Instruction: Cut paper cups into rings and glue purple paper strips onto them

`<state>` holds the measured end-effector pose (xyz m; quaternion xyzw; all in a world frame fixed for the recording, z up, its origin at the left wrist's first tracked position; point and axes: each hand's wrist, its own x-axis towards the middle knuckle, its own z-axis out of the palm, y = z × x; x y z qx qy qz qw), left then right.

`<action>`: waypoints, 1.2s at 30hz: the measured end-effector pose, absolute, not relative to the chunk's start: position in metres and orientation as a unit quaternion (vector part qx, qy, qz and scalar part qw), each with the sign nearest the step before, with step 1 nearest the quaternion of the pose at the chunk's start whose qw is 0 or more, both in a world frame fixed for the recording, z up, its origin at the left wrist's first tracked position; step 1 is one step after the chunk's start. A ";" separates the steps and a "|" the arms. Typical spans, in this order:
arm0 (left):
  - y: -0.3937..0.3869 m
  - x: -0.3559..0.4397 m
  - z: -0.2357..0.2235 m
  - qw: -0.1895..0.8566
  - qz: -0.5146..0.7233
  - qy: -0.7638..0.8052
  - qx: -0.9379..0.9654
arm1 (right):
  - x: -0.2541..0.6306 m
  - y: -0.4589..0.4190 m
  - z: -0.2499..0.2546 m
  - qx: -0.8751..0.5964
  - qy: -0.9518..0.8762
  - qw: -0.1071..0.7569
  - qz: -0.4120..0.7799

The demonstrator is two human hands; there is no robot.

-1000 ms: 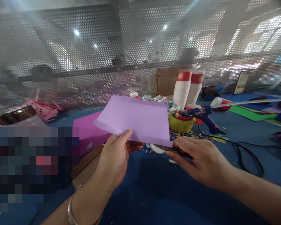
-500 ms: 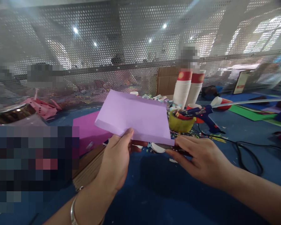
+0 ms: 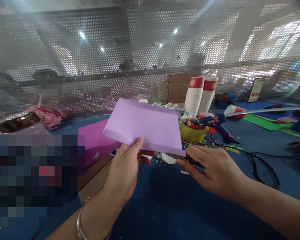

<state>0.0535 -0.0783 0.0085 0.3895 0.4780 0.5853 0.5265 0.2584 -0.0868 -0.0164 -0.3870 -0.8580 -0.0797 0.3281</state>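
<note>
Light purple paper [image 3: 145, 125] is held above the blue table [image 3: 152, 206], between the two hands, a narrow fold along its near edge. The left hand [image 3: 122, 170] pinches that edge, thumb on top and fingers underneath. The right hand [image 3: 216, 168], at the paper's near right corner, has thumb and fingers closed on a slim dark tool [image 3: 193, 162], whose thin end runs under the edge; its type is unclear.

Just beyond the right hand sits a yellow round holder [image 3: 193, 133] with a red item [image 3: 193, 125] inside; a blue glue gun [image 3: 215, 125] lies with its front over the holder. Farther beyond stand two stacks of nested white paper cups [image 3: 193, 100], the top ones banded red; the nearer stack's band bears a round gold emblem, with no readable wording. Right of them, a red-and-white cup [image 3: 236, 111] lies on its side. An upright panel [image 3: 256, 90] farther right carries a label too small to read. Well left of the left hand is a clear container [image 3: 37, 129] with a shiny metallic lid [image 3: 16, 122]; its contents cannot be made out.
</note>
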 end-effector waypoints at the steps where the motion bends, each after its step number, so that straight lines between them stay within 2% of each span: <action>1: -0.079 0.053 0.009 0.528 0.586 0.477 0.387 | 0.258 -0.087 -0.016 -0.387 -0.859 0.328 -0.077; 16: -0.074 0.043 0.018 0.553 0.597 0.435 0.386 | 0.261 -0.084 -0.015 -0.385 -0.858 0.332 -0.073; 23: -0.067 0.038 0.022 0.520 0.684 0.387 0.334 | 0.266 -0.075 -0.016 -0.472 -0.811 0.345 0.031; 32: -0.082 0.062 0.015 0.558 0.678 0.342 0.334 | 0.252 -0.066 -0.015 -0.459 -0.702 0.490 0.237; 36: -0.087 0.065 0.008 0.562 0.654 0.369 0.346 | 0.250 -0.066 -0.017 -0.466 -0.674 0.536 0.201</action>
